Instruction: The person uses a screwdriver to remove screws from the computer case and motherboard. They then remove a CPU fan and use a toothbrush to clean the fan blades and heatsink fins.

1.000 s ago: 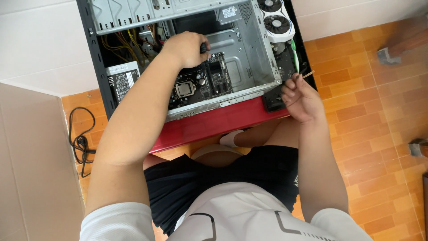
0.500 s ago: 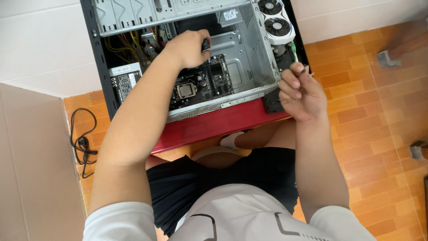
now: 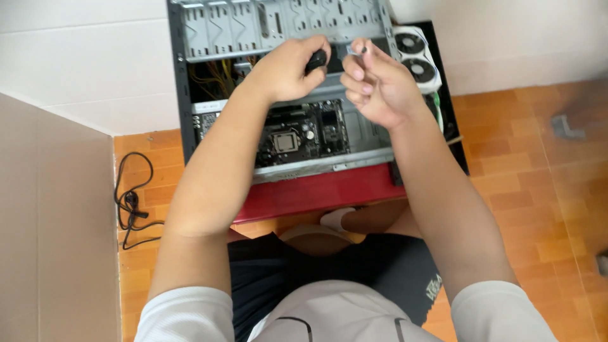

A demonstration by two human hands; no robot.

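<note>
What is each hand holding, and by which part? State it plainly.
The left hand grips a black tool handle in its fingers. The right hand pinches something small and silvery at its fingertips; too small to identify. Both are above the open computer case.

We see a black screwdriver handle (image 3: 316,61), short and rounded, gripped in our left hand (image 3: 288,69) above the open computer case (image 3: 190,126). The case lies on its side on the floor, its motherboard (image 3: 304,133) facing up. Our right hand (image 3: 377,85) pinches a small silver screw (image 3: 362,50) just beside the handle.
</note>
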